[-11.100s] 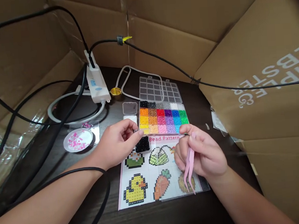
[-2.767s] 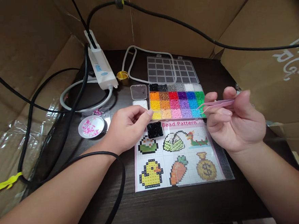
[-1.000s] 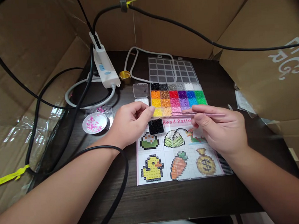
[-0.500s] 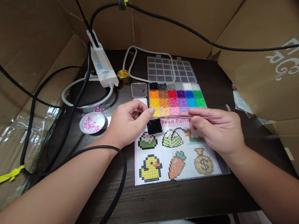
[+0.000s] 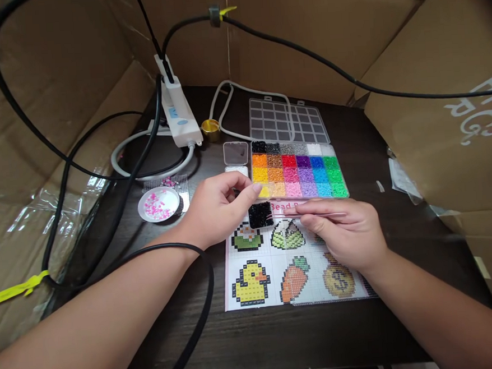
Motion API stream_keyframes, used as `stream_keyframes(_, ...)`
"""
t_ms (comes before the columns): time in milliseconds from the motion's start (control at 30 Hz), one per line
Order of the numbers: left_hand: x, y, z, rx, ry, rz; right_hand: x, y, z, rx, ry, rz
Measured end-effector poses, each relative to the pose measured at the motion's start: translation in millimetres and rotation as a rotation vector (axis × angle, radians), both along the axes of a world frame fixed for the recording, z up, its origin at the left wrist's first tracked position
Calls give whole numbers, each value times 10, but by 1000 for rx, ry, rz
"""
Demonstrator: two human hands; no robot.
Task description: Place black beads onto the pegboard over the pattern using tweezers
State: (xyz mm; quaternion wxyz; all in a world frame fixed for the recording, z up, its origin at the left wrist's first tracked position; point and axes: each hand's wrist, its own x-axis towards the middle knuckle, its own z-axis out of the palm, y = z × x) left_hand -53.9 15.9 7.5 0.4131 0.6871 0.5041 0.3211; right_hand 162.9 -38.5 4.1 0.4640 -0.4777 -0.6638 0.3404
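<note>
My left hand [image 5: 220, 206] pinches the edge of a small clear box of black beads [image 5: 260, 215], by what looks like its raised see-through lid; the exact grip is partly hidden. In my right hand [image 5: 350, 225] a pair of pink tweezers [image 5: 288, 214] lies nearly level, tips pointing left at the black beads. Whether a bead is between the tips is too small to tell. Under both hands is a bead pattern sheet [image 5: 271, 253] with a duck, a carrot and a money bag. Just behind stands a bead organizer [image 5: 299, 172] filled with many colours.
A white dish [image 5: 160, 204] of pink and white beads stands left, by a clear pegboard [image 5: 182, 184]. Behind are a gold cup [image 5: 211, 129] and a power strip [image 5: 180, 113]. A black cable [image 5: 209, 288] crosses my left forearm. Cardboard walls [image 5: 296, 51] enclose the table.
My right hand has brought the tweezers left and toward me, from the organizer's front edge to the black beads. The left hand keeps its grip. The whole view has shifted slightly.
</note>
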Motion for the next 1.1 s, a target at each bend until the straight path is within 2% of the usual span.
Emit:
stream_keyframes(600, 3, 4, -18, 2, 25, 1, 16, 9, -51, 50, -53, 28)
stream_keyframes(1100, 7, -16, -6, -8, 57, 21, 16, 18, -64, 1, -34, 73)
